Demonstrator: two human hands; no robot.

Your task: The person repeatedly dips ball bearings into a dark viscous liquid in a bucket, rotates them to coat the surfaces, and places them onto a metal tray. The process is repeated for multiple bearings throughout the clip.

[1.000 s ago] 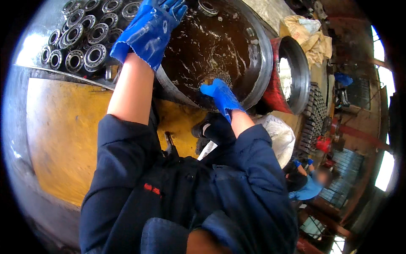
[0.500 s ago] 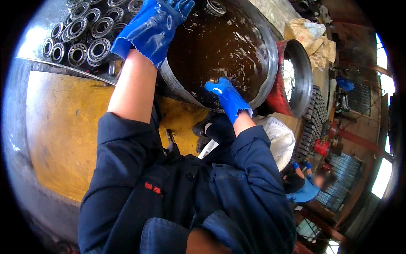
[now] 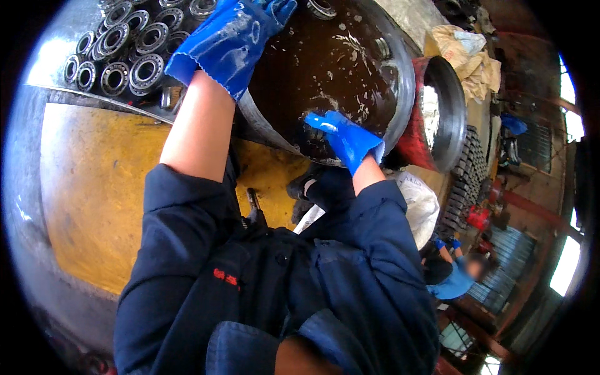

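Nearest, at 6 o'clock, is the person's dark navy jacket, with small red stitched characters on the chest towards 7 o'clock. The right hand, in a blue glove, lies between 1 and 2 o'clock — its fingers close together, the tips at the dark liquid in a big metal drum. Whether they pinch anything cannot be told.

The left hand, also blue-gloved, is between 11 and 12 by the drum's left side; its fingers look bent, but the upper edge cuts them off, so their grip cannot be told. Glove and forearm block part of the drum's rim. A bearing shows within the drum's outline at 12.

At 3 o'clock a white sack bears faint handwritten marks. A yellow sheet lies at 9, and piled steel bearings sit at 10. Beyond the drum, at 2, stands a red drum; past it — a crumpled tan sack. Dark blocks are stacked at 3. Farthest, at 4, is a co-worker in blue.
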